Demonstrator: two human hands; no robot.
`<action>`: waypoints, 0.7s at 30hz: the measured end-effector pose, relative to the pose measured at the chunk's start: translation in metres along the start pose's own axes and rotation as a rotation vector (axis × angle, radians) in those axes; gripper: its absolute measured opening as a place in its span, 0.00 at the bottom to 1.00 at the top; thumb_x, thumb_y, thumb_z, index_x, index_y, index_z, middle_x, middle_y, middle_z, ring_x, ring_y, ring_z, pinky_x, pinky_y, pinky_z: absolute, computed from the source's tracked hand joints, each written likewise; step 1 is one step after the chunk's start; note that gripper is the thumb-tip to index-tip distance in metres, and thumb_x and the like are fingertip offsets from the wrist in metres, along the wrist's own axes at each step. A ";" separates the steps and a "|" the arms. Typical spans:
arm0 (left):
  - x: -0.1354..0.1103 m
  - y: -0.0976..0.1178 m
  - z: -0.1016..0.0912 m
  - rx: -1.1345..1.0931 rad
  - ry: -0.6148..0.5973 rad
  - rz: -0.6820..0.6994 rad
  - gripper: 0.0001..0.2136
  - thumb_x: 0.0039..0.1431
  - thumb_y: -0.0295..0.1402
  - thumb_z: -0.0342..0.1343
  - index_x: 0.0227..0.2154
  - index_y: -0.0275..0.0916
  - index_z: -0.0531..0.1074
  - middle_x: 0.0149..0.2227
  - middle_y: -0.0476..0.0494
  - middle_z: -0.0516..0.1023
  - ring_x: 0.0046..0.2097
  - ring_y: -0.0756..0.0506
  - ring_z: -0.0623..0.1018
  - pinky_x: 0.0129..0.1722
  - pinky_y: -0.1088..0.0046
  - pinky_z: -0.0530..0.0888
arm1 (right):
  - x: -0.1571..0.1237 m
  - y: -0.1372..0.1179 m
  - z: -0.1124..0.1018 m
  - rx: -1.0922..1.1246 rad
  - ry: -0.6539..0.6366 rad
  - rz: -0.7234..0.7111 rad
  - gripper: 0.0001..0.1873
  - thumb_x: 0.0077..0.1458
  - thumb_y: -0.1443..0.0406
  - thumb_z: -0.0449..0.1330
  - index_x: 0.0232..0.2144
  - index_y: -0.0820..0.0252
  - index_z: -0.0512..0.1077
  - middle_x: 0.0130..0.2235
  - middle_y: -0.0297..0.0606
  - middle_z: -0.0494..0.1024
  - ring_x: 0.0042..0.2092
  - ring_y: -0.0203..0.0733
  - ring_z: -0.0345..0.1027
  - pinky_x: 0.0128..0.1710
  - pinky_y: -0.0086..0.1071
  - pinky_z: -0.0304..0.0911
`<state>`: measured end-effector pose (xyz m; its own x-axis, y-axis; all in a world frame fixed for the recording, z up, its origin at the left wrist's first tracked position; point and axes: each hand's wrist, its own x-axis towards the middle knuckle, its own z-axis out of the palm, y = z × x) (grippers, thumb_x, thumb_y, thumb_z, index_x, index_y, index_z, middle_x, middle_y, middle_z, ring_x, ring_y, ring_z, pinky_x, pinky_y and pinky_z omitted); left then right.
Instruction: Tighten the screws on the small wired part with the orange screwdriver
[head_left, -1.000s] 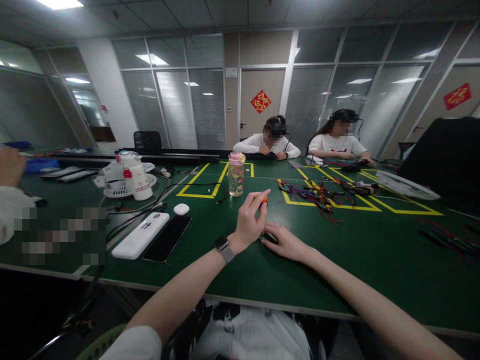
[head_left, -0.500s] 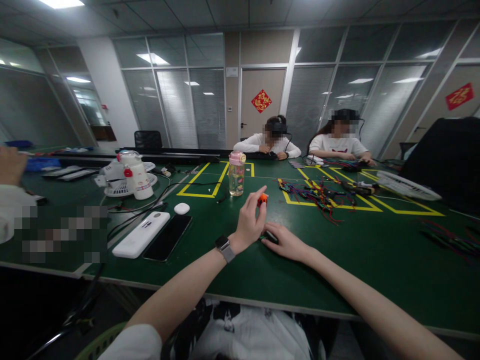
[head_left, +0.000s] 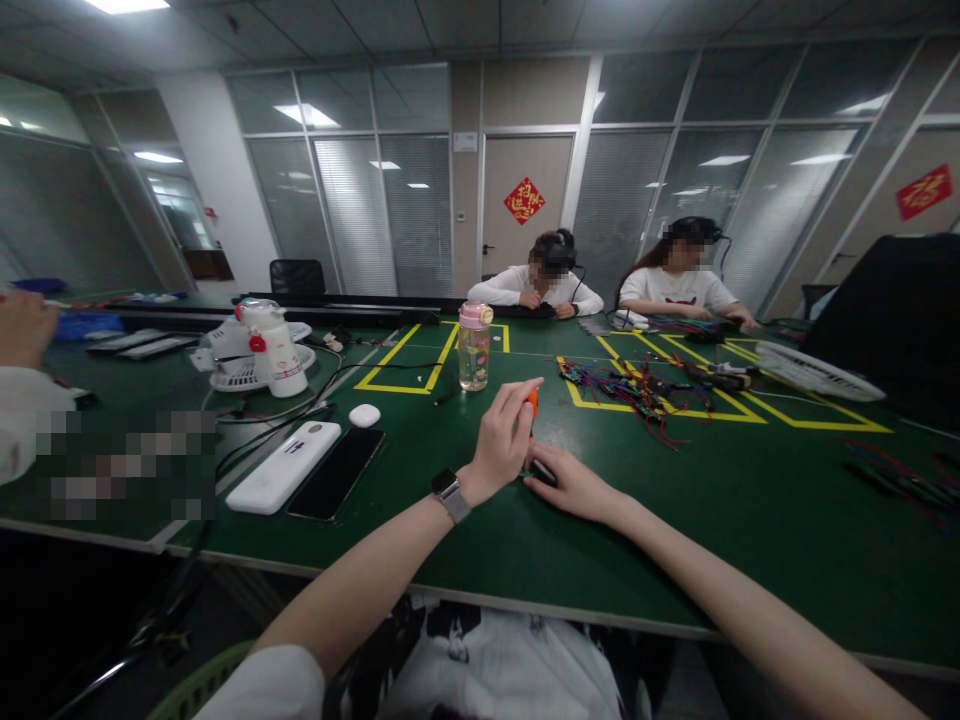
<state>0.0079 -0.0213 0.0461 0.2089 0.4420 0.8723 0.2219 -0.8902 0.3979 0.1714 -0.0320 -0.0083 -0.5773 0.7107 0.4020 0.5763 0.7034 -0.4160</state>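
My left hand [head_left: 507,428], with a watch on its wrist, is closed around the upright orange handle of a screwdriver [head_left: 533,401]. The shaft is mostly hidden by my fingers. Just below it, my right hand [head_left: 574,483] rests on the green table [head_left: 465,530]. Its fingers hold a small dark part [head_left: 543,473] with a bit of green at its edge down against the table. Where the screwdriver's tip meets the part cannot be made out.
Beyond my hands stands a clear bottle [head_left: 473,350] with a pink lid. A white power bank [head_left: 285,468], a black phone [head_left: 337,474] and a white case [head_left: 364,414] lie left. Tangled wires [head_left: 637,388] lie right. Two people sit opposite; another person's arm [head_left: 30,400] shows at left.
My left hand has turned slightly about the screwdriver, and its fingers are closer together, with more of the orange handle showing. My right hand stays almost in place.
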 end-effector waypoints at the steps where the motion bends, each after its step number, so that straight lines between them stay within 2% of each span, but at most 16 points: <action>1: 0.000 -0.001 0.001 -0.004 0.000 0.002 0.15 0.68 0.29 0.40 0.54 0.39 0.64 0.48 0.41 0.70 0.48 0.47 0.72 0.50 0.69 0.70 | 0.000 0.000 0.000 0.000 0.001 -0.003 0.06 0.55 0.68 0.57 0.38 0.60 0.68 0.40 0.41 0.74 0.41 0.44 0.67 0.44 0.39 0.64; 9: -0.001 -0.005 0.003 0.116 0.099 0.064 0.11 0.60 0.37 0.56 0.45 0.41 0.71 0.37 0.47 0.65 0.37 0.50 0.70 0.38 0.73 0.72 | -0.001 0.000 -0.001 0.014 0.009 -0.029 0.09 0.56 0.67 0.57 0.41 0.59 0.71 0.43 0.43 0.75 0.45 0.47 0.69 0.48 0.42 0.65; 11: -0.001 -0.004 0.002 0.112 0.085 0.066 0.12 0.62 0.38 0.54 0.46 0.41 0.71 0.38 0.46 0.65 0.38 0.49 0.70 0.40 0.72 0.72 | -0.001 -0.001 -0.001 0.008 0.004 -0.026 0.09 0.56 0.67 0.57 0.41 0.59 0.71 0.43 0.43 0.75 0.45 0.47 0.69 0.47 0.41 0.65; 14: -0.001 -0.001 0.001 0.060 0.029 0.049 0.15 0.68 0.33 0.42 0.52 0.41 0.67 0.45 0.41 0.68 0.44 0.48 0.72 0.46 0.70 0.71 | 0.000 -0.002 -0.002 -0.001 -0.003 -0.030 0.08 0.56 0.68 0.57 0.40 0.59 0.71 0.43 0.43 0.75 0.45 0.47 0.69 0.48 0.41 0.65; 16: -0.001 0.000 0.001 0.020 0.004 0.043 0.17 0.68 0.30 0.38 0.55 0.40 0.65 0.48 0.40 0.69 0.47 0.47 0.72 0.48 0.69 0.71 | 0.000 -0.003 -0.002 -0.006 -0.006 -0.034 0.08 0.56 0.68 0.57 0.40 0.59 0.71 0.43 0.43 0.75 0.45 0.46 0.69 0.49 0.41 0.65; 18: 0.000 -0.001 0.001 0.016 0.011 0.042 0.16 0.68 0.29 0.39 0.55 0.39 0.64 0.48 0.40 0.71 0.46 0.48 0.73 0.48 0.69 0.71 | 0.000 -0.003 -0.002 -0.010 -0.009 -0.032 0.08 0.56 0.68 0.57 0.40 0.59 0.71 0.44 0.43 0.74 0.46 0.47 0.68 0.49 0.42 0.64; 21: 0.000 -0.004 0.003 0.083 0.078 0.043 0.14 0.66 0.31 0.46 0.52 0.40 0.67 0.42 0.43 0.71 0.43 0.48 0.72 0.45 0.71 0.72 | 0.000 -0.003 -0.002 -0.009 -0.007 -0.028 0.10 0.56 0.68 0.57 0.41 0.59 0.71 0.44 0.43 0.74 0.47 0.47 0.68 0.50 0.42 0.64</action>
<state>0.0095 -0.0177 0.0439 0.1455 0.3910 0.9088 0.2929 -0.8944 0.3379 0.1710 -0.0344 -0.0051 -0.5968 0.6910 0.4079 0.5652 0.7229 -0.3975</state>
